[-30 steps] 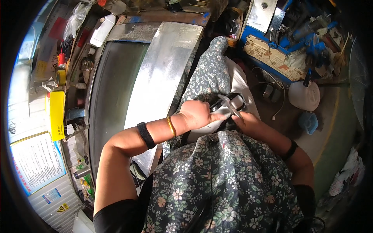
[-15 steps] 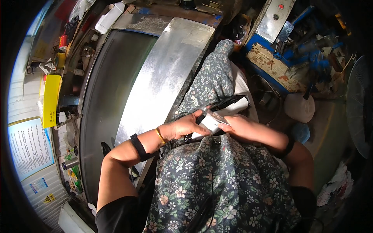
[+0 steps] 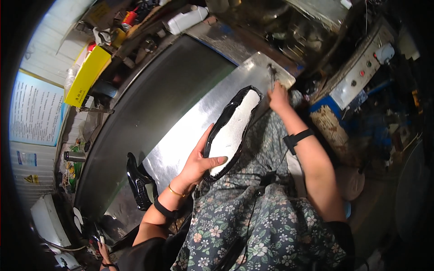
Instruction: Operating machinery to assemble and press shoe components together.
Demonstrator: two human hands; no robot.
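Note:
My left hand [image 3: 199, 160] grips a glossy black shoe [image 3: 211, 135], sole side up. Its thumb presses the white insole board [image 3: 233, 131] near the end closest to me, and black upper material folds around the edge. My right hand [image 3: 279, 96] reaches to the far end of the shiny metal plate [image 3: 169, 135]. Its fingers are closed around a slim grey metal hand tool [image 3: 271, 76] whose exact kind I cannot make out. To the left of my left forearm, a second glossy black shoe [image 3: 139, 184] rests by the plate's near end.
A dark conveyor belt [image 3: 149, 86] runs along the plate's left side. Beyond it stand a yellow box [image 3: 88, 77] and a white plastic jug [image 3: 187, 20]. A control panel with buttons [image 3: 361, 67] is at the right. Another person's hand [image 3: 104, 250] shows at lower left.
My right hand has moved from my lap to the plate's far end with the metal tool. The shoe in my left hand is raised and turned, showing its white bottom. The view has swung round.

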